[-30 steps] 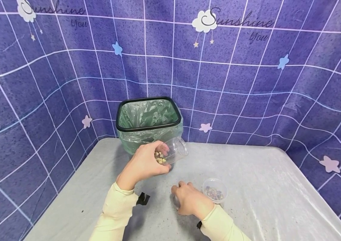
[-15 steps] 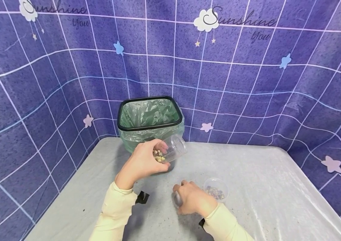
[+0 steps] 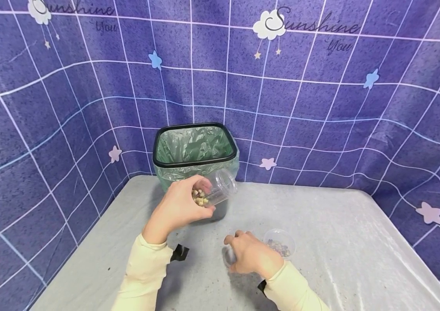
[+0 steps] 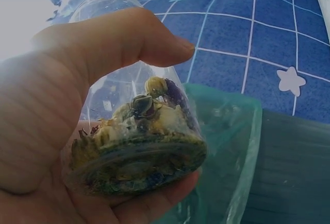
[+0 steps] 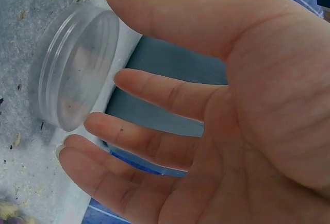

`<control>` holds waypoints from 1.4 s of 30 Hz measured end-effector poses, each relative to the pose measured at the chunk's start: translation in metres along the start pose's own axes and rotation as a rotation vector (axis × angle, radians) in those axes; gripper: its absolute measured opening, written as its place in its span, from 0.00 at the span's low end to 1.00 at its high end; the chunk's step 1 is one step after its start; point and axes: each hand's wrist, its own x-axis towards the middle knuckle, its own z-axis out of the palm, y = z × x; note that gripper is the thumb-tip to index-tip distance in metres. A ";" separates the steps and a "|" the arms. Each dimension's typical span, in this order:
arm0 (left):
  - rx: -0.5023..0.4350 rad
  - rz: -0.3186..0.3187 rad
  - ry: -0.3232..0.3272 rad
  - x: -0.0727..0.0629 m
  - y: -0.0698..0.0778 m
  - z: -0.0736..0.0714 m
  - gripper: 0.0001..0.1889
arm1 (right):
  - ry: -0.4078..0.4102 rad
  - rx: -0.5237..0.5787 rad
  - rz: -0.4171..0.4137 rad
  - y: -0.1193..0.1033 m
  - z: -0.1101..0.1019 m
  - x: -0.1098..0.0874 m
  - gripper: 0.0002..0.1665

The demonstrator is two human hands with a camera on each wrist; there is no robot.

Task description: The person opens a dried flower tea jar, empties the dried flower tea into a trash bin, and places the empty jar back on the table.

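Observation:
My left hand (image 3: pixel 181 202) grips a clear plastic jar (image 3: pixel 220 186), tilted with its open mouth toward the upper right. Dried flower buds (image 4: pixel 147 113) in yellow, cream and purple lie in the jar's bottom. Below my right hand (image 3: pixel 254 255), on the grey table, is a round clear lid (image 5: pixel 82 74). In the right wrist view the lid stands just beyond the thumb and fingertips, which are spread and hold nothing; whether a fingertip touches its rim I cannot tell. Right of that hand sits a shallow clear dish (image 3: pixel 282 236) with dried bits, partly hidden by the hand.
Behind the jar stands a bin with a black rim (image 3: pixel 196 163) and a green liner bag (image 3: pixel 194 144). Small crumbs are scattered on the grey tabletop (image 3: pixel 340 242). A purple gridded cloth (image 3: pixel 301 99) hangs along the back and sides.
My left hand has shifted slightly left and up with the jar. More of the lid shows beside my right hand, which has moved only a little. The view has shifted slightly.

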 end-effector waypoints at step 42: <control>0.009 -0.014 0.146 -0.018 -0.005 -0.049 0.23 | 0.353 0.084 -0.135 0.019 -0.055 -0.021 0.25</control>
